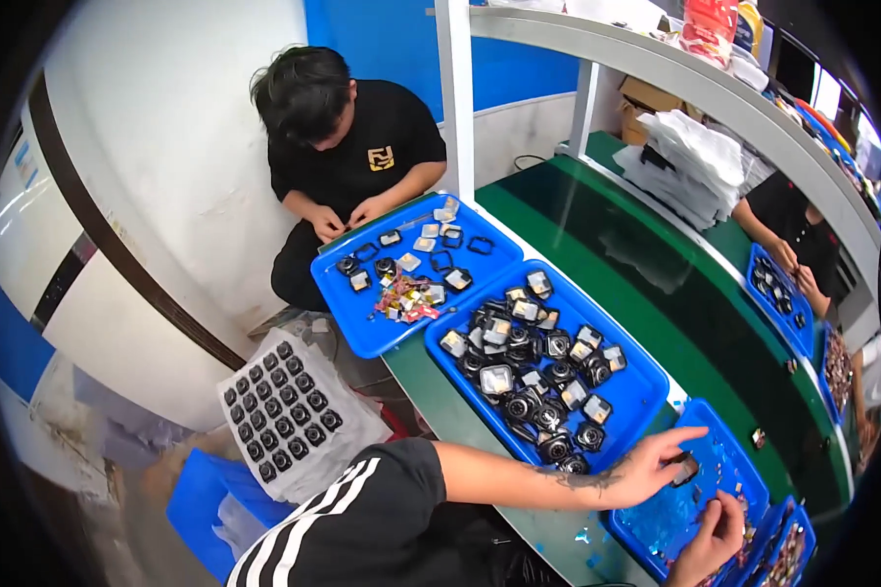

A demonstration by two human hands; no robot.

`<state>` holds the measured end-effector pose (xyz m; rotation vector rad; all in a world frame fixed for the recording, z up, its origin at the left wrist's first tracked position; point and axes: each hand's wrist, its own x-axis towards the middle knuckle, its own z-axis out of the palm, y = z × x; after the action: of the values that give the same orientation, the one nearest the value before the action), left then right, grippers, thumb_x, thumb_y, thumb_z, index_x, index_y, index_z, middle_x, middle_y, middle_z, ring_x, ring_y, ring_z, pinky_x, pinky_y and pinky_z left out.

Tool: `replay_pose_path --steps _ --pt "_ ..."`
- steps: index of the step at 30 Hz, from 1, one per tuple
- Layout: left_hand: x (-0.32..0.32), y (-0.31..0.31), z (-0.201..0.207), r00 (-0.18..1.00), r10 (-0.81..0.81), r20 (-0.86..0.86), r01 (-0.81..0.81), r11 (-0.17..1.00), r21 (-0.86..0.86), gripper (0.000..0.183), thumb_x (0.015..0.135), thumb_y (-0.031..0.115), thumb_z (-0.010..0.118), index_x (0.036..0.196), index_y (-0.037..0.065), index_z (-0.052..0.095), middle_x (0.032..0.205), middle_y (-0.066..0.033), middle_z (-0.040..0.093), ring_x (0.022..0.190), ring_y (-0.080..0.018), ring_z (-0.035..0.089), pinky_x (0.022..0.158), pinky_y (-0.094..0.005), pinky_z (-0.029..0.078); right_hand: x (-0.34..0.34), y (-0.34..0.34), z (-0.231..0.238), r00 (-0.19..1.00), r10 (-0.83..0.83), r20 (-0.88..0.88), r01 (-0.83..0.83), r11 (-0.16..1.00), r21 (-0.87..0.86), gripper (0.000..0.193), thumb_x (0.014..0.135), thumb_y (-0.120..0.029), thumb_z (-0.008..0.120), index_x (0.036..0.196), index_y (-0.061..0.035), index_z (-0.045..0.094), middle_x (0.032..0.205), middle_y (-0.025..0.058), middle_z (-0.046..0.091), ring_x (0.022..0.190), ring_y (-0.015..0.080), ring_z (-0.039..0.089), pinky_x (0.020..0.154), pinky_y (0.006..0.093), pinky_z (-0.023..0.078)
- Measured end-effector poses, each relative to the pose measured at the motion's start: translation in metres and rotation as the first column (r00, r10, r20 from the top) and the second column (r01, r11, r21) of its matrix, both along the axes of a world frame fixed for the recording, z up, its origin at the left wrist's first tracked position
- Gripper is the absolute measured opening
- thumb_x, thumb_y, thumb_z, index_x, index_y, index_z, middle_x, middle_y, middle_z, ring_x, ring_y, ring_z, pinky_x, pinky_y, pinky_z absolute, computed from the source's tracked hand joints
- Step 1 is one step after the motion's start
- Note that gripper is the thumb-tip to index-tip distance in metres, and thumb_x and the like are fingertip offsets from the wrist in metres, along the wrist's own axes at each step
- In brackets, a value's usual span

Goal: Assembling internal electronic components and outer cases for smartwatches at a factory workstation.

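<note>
Over the right-hand blue tray (646, 528), my left hand (651, 472) reaches in with its forefinger stretched out. A small black camera unit (687, 471) is at its thumb and fingers and seems gripped there; part of it is hidden. My right hand (712, 544) is close by, above the same tray, with its fingers curled together; whatever they hold is hidden. Clear blue film pieces and small bits lie in this tray. Next to my left forearm stands a larger blue tray (646, 416) heaped with black camera units (548, 416), several with silver-grey squares on them.
A co-worker (352, 147) sits behind a farther blue tray (352, 328) of frames and coloured scraps. Black parts sit in rows on a white sheet (347, 401) at left. Beyond the green conveyor (656, 303), another person (793, 235) works. A white shelf frame (455, 98) rises ahead.
</note>
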<state>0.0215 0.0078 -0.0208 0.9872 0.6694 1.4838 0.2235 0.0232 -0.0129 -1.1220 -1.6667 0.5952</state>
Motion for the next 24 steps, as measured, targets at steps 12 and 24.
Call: replay_pose_path --steps 12,24 --pt "-0.026 -0.005 0.01 0.99 -0.137 -0.027 0.132 0.984 -0.123 0.038 0.095 0.003 0.055 0.132 -0.006 0.051 0.121 -0.0112 0.062 0.107 -0.0125 0.059 0.092 -0.0247 0.049 -0.07 -0.011 0.046 0.997 0.054 0.063 -0.045 0.989 -0.144 0.014 0.077 0.0 0.074 0.087 -0.0014 0.064 0.08 0.0054 0.067 0.063 0.0107 0.055 0.055 0.0255 0.044" --pt "-0.019 -0.016 0.017 0.974 -0.123 -0.188 0.111 0.991 -0.076 0.036 0.098 0.004 0.05 0.132 -0.007 0.049 0.122 -0.0145 0.06 0.11 -0.0189 0.059 0.095 -0.033 0.051 -0.065 -0.014 0.045 0.99 0.106 0.091 -0.109 0.994 0.027 0.009 0.077 0.002 0.071 0.085 -0.001 0.067 0.076 0.0081 0.066 0.061 0.0159 0.057 0.055 0.0273 0.046"
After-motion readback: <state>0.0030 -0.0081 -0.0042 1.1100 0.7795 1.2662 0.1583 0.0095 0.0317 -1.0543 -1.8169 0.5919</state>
